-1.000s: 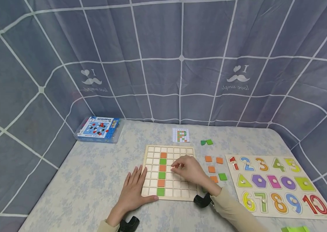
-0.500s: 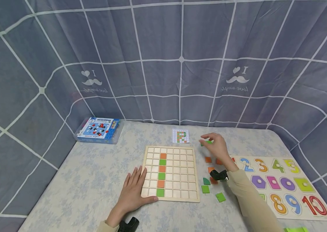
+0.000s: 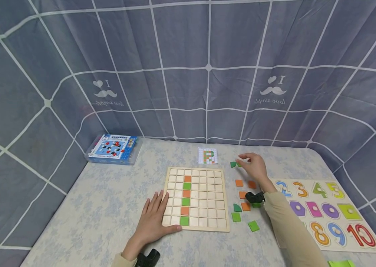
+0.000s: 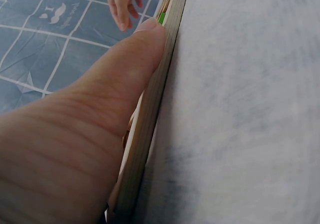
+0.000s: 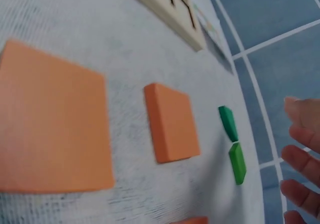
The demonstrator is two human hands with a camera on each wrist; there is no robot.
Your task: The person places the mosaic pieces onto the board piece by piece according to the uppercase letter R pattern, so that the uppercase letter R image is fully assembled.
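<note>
My left hand [image 3: 152, 218] lies with straight fingers along the left edge of a wooden grid board [image 3: 208, 229], its thumb at the lower edge. In the left wrist view the thumb [image 4: 135, 49] presses against the board's side [image 4: 150, 114]. A column of alternating orange and green square tiles [image 3: 186, 202] fills part of the grid. Beyond the board's upper right corner, my right hand [image 3: 254, 167] hovers with bent fingers by a green square tile [image 5: 238, 163]. That tile lies on the table beside a dark green rounded tile [image 5: 228, 123]; the right wrist view shows the fingers apart from both.
Several orange tiles [image 3: 239, 183] and green tiles [image 3: 253, 226] lie right of the board. A pattern card [image 3: 207, 155] sits behind it. At right is a number and shape puzzle board [image 3: 329, 226]; a boxed set [image 3: 112, 149] stands at back left.
My right hand has moved from over the grid board to the green tiles at the back, then shifted slightly right. The left hand stays where it was.
</note>
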